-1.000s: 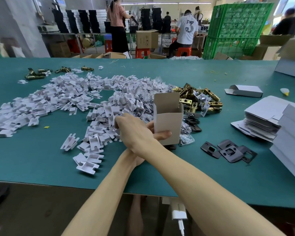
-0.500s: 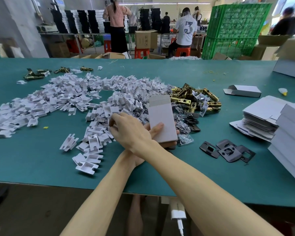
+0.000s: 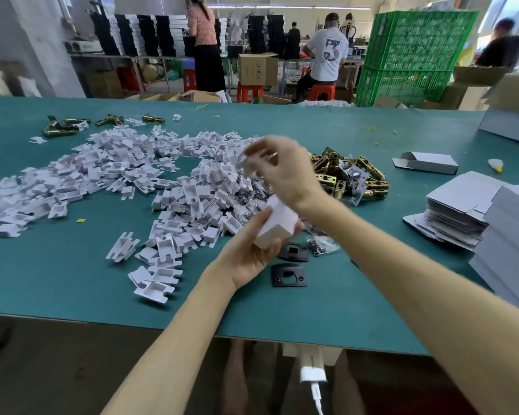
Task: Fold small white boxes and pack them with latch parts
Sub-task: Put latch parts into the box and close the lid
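My left hand [image 3: 246, 256] grips a folded small white box [image 3: 277, 224], held tilted just above the green table [image 3: 72, 280]. My right hand [image 3: 282, 172] is raised over the pile of white plastic inserts [image 3: 117, 175]. It is blurred, with its fingers pinched on what looks like one white insert [image 3: 244, 163]. A heap of brass latch parts [image 3: 345, 175] lies just right of that hand. Two black strike plates [image 3: 289, 274] rest on the table under the box. A small clear bag of screws [image 3: 324, 245] lies next to them.
A stack of flat white box blanks [image 3: 456, 211] and taller white stacks [image 3: 513, 235] fill the right edge. One folded box [image 3: 429, 163] lies at the far right. Loose brass latches [image 3: 60, 127] sit at the far left. People work behind the table, near green crates [image 3: 411, 55].
My right hand has left the box and risen up and right over the insert pile. The box has dropped lower in my left hand, which now holds it alone.
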